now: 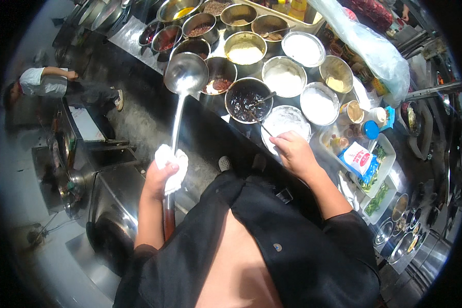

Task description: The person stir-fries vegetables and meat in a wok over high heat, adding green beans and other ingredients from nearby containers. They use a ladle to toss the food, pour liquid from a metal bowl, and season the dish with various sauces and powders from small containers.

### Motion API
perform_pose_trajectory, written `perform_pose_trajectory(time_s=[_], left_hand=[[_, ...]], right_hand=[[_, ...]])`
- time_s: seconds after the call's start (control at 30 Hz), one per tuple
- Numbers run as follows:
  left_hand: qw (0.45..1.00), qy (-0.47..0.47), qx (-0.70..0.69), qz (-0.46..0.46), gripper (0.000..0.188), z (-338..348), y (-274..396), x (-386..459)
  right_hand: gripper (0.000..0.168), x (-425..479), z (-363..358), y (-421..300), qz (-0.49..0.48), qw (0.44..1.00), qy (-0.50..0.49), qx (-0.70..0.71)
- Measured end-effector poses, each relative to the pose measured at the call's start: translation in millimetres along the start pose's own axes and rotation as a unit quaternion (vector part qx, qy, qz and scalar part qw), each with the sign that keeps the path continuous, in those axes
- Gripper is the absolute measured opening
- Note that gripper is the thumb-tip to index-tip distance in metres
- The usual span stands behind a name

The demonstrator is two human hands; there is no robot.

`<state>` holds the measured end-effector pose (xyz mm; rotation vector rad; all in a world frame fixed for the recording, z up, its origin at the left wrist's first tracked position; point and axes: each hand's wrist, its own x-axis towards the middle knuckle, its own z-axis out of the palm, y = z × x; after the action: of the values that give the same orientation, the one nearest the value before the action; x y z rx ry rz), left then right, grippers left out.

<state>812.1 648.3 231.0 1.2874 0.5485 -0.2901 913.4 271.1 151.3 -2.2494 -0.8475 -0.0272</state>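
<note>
Wrapped in a white cloth (pixel 177 173), the metal handle of a large ladle (pixel 186 73) is gripped by my left hand (pixel 159 179). The ladle's bowl is up beside the steel bowls at the counter's edge. My right hand (pixel 294 152) pinches the end of a thin spoon handle (pixel 262 126) that reaches into a steel bowl of dark, glossy sauce (pixel 244 100). Another spoon (pixel 265 98) leans in the same bowl. Just behind my right hand is a bowl of white powder (pixel 287 121). The spoon's tip is hidden in the sauce.
More bowls of white powder (pixel 319 104), yellow powder (pixel 245 48) and dark red seasoning (pixel 219 81) crowd the counter. Jars, including one with a blue lid (pixel 370 129), stand right, near a tub of greens (pixel 377 198). A wok (pixel 111 238) is lower left. A person (pixel 44 81) is at far left.
</note>
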Motion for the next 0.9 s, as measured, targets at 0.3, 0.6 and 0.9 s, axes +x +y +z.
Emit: perform_pose_trajectory(time_s=[0.3,0.6,0.9], left_hand=[[0.978,-0.103,-0.108,0.146,0.034,73.4,52.9,133.4],[0.947,-0.29,-0.029,0.132,0.026,43.4,2.6,116.7],[0.979,0.12,-0.066,-0.153,0.028,-200.2,-221.5,87.0]], right_hand=[[0.04,73.0,12.2,-96.8,0.197,0.872,-0.083,0.441],[0.035,22.1,-25.4,-131.3,0.404,0.821,0.1,0.391],[0.038,-54.3,-75.0,-85.2,0.423,0.903,0.042,-0.069]])
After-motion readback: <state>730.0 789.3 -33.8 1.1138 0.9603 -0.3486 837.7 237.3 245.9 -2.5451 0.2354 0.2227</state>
